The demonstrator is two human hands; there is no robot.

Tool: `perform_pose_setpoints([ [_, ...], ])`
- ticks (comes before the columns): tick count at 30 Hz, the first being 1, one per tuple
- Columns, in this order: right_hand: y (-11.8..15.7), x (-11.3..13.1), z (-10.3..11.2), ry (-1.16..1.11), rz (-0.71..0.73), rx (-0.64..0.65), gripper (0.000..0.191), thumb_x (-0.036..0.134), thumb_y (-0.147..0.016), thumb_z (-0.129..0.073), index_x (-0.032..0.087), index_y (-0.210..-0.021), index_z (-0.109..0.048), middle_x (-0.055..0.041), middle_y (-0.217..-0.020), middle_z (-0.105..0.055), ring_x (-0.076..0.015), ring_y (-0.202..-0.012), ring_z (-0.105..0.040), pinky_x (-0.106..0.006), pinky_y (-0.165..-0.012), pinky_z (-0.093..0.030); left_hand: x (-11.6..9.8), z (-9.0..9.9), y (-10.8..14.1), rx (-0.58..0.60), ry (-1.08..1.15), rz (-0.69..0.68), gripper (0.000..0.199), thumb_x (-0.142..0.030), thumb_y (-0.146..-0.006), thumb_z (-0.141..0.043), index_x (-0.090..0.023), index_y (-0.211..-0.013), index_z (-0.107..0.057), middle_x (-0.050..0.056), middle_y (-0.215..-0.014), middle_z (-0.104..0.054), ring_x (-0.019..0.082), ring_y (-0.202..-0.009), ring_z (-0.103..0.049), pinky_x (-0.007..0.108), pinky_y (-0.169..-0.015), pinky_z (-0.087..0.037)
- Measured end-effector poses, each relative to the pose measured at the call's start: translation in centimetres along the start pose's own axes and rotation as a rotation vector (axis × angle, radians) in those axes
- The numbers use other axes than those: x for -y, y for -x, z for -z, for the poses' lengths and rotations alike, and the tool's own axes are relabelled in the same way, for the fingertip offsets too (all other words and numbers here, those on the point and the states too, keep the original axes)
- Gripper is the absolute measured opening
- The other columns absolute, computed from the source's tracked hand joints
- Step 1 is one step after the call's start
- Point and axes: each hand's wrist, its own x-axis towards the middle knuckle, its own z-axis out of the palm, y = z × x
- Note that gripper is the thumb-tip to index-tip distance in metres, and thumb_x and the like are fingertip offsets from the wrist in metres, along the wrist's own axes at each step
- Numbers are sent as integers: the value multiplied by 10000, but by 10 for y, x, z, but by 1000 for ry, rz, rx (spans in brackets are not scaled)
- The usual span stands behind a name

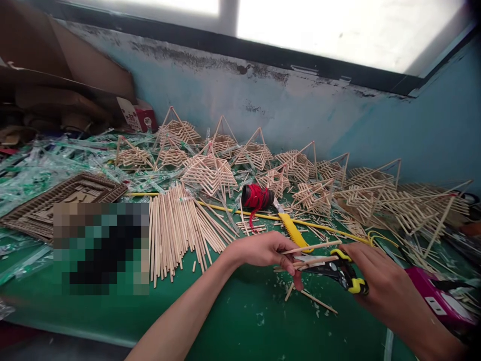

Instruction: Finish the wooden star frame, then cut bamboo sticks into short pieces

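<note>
My left hand [276, 253] is closed on a few thin wooden sticks [315, 247], pinched between thumb and fingers and pointing right. My right hand [383, 273] grips pliers [340, 271] with black and yellow handles. Their jaws reach left to the sticks by my left fingertips; whether they bite on a stick I cannot tell. Short cut sticks [319, 302] and pale chips lie on the green table [240, 321] below. Just behind my left hand are a yellow utility knife [293, 230] and a black spool wound with red thread [258, 197].
A fanned pile of long sticks [173, 230] lies left of centre. Several stick pyramid frames [210, 170] line the blue wall. Plastic wrappers [75, 155] and a brown square panel [63, 200] cover the left. A yellow cable [323, 225] crosses behind my hands; a magenta power strip [436, 296] sits right.
</note>
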Motion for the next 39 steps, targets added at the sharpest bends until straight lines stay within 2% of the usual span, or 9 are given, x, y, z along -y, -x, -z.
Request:
perform_pose_setpoints([
  [4, 2, 0, 0, -33, -39, 7, 325, 126, -829, -463, 178, -1139, -544, -100, -1004, -672, -267, -947, -634, -359, -793, -494, 0, -6, 2, -48, 58, -46, 230, -347, -908, -624, -150, -811, -692, 40, -767, -693, 134, -656, -526, 237, -619, -423],
  [8, 2, 8, -4, -153, -187, 10, 420, 97, -754, -450, 217, -1142, -556, -93, -1049, -673, -271, -989, -645, -354, -795, -510, -4, -12, 4, -115, 257, -79, 220, -347, -905, -646, -138, -841, -672, 50, -755, -702, 156, -716, -656, 265, -732, -513],
  [10, -1, 16, -7, -280, -281, 17, 357, 126, -769, -479, 227, -1097, -577, -84, -993, -682, -258, -920, -657, -333, -748, -514, -9, -15, 5, -154, 375, -58, 273, -398, -873, -686, -128, -851, -649, 57, -738, -695, 152, -646, -664, 277, -679, -534],
  [13, -10, 34, -12, -522, -434, 107, 74, 260, -873, -518, 232, -892, -584, -29, -751, -642, -192, -653, -595, -273, -577, -461, -20, -20, 11, -272, 474, -13, 372, -459, -844, -708, -147, -996, -573, 43, -719, -681, 125, -506, -612, 240, -503, -484],
  [14, -13, 41, -14, -582, -467, 140, 128, 318, -908, -507, 231, -838, -571, -14, -699, -616, -173, -601, -555, -261, -543, -435, -25, -21, 14, -318, 472, 8, 394, -462, -857, -692, -165, -1060, -529, 29, -717, -673, 111, -473, -584, 218, -458, -443],
  [18, -25, 64, -23, -846, -628, 268, 329, 512, -904, -524, 213, -771, -551, -2, -681, -562, -152, -608, -464, -252, -543, -384, -42, -28, 25, -493, 241, 145, 238, -361, -971, -522, -195, -1133, -469, -9, -773, -601, 58, -470, -446, 189, -454, -345],
  [22, -34, 69, -27, -919, -717, 317, 406, 587, -864, -552, 194, -761, -559, 17, -651, -493, -138, -598, -398, -250, -538, -345, -55, -27, 26, -615, -171, 276, 143, -283, -992, -425, -207, -1087, -501, -3, -809, -566, 104, -593, -427, 215, -517, -324],
  [29, -36, 64, -23, -977, -750, 379, 445, 614, -796, -646, 177, -856, -591, 6, -744, -527, -151, -667, -467, -251, -592, -360, -74, -11, 14, -529, -557, 431, 163, -161, -946, -401, -213, -792, -391, -10, -714, -498, 131, -594, -411, 254, -544, -271],
  [39, -30, 57, -31, -1022, -714, 400, 448, 623, -900, -524, 180, -842, -561, 8, -749, -517, -144, -688, -426, -265, -629, -328, -82, -14, 8, -483, -717, 501, 164, -99, -907, -420, -213, -799, -374, -15, -698, -470, 126, -572, -385, 257, -561, -255],
])
